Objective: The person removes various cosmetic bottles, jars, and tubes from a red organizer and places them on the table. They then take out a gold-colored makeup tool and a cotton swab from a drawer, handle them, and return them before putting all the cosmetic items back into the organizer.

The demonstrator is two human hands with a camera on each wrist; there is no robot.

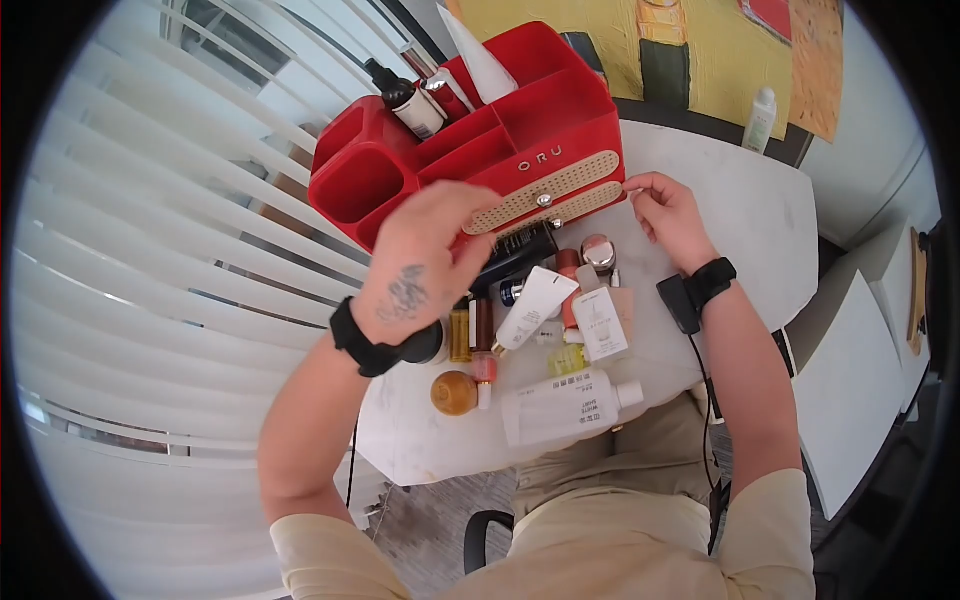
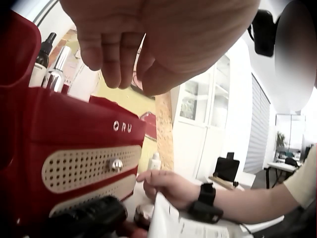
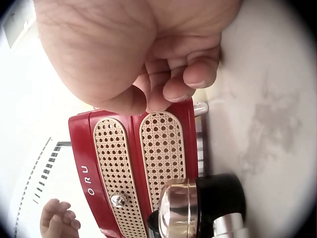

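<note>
A red desktop organizer (image 1: 560,120) with "ORU" lettering stands at the back of the white table, its two woven-front drawers (image 3: 161,148) facing me. My left hand (image 1: 425,250) hovers before the organizer's left front, overlapping a drawer front in the head view. In the left wrist view that hand's fingers (image 2: 111,62) hang loosely bent and hold nothing. My right hand (image 1: 672,225) is at the organizer's right front corner, fingertips right at the end of the lower drawer. Its fingers (image 3: 178,89) are loosely bent, with nothing between them. Both drawers sit closed, each with a round silver knob.
Before the organizer lie a black tube (image 1: 515,255), a white tube (image 1: 537,308), a white box (image 1: 600,325), a large white bottle (image 1: 565,405) and an amber round jar (image 1: 454,393). A dropper bottle (image 1: 405,100) stands in the organizer. Window blinds (image 1: 180,300) border the left.
</note>
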